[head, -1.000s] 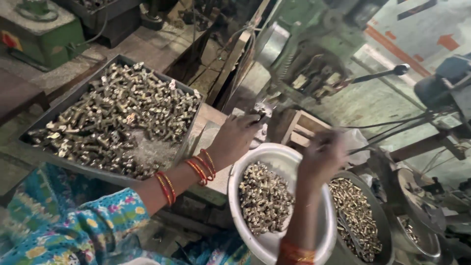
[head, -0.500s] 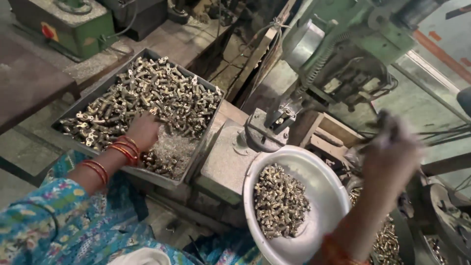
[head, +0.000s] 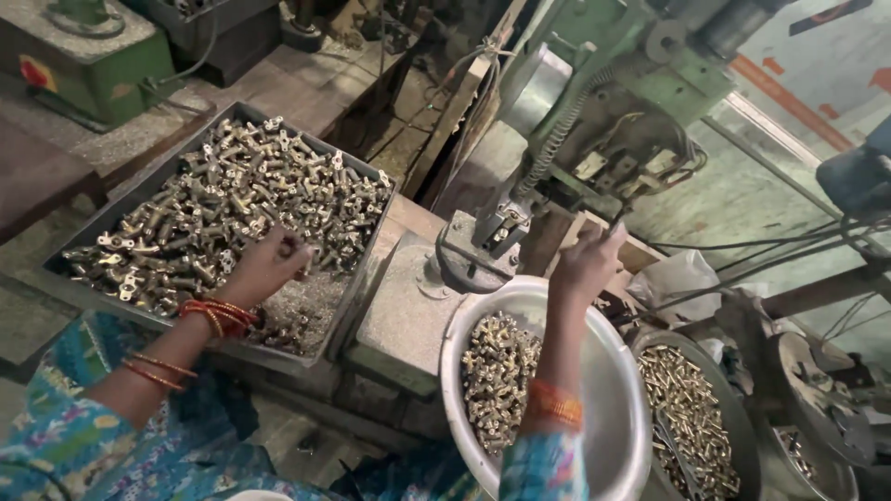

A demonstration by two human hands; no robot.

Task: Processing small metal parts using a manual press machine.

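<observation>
My left hand (head: 263, 267) reaches into a grey metal tray (head: 91, 219) heaped with small brass fittings (head: 218, 209), its fingers curled into the pile at the tray's near right part. Whether a fitting is gripped cannot be seen. My right hand (head: 587, 263) is raised beside the green press machine (head: 608, 102), fingers bent around a thin lever or part near the machine's tooling head (head: 501, 225). Below that hand stands a white bowl (head: 608, 390) holding brass pieces (head: 495, 376).
A dark round pan (head: 694, 345) of brass parts sits right of the bowl. A grey metal block (head: 401, 314) lies between tray and bowl. A green machine (head: 79, 56) stands far left. Cables and a white bag (head: 677, 278) are at the right.
My left hand went from the machine back into the tray and now digs into the fittings. My right hand rose from the bowl's right side up to the machine.
</observation>
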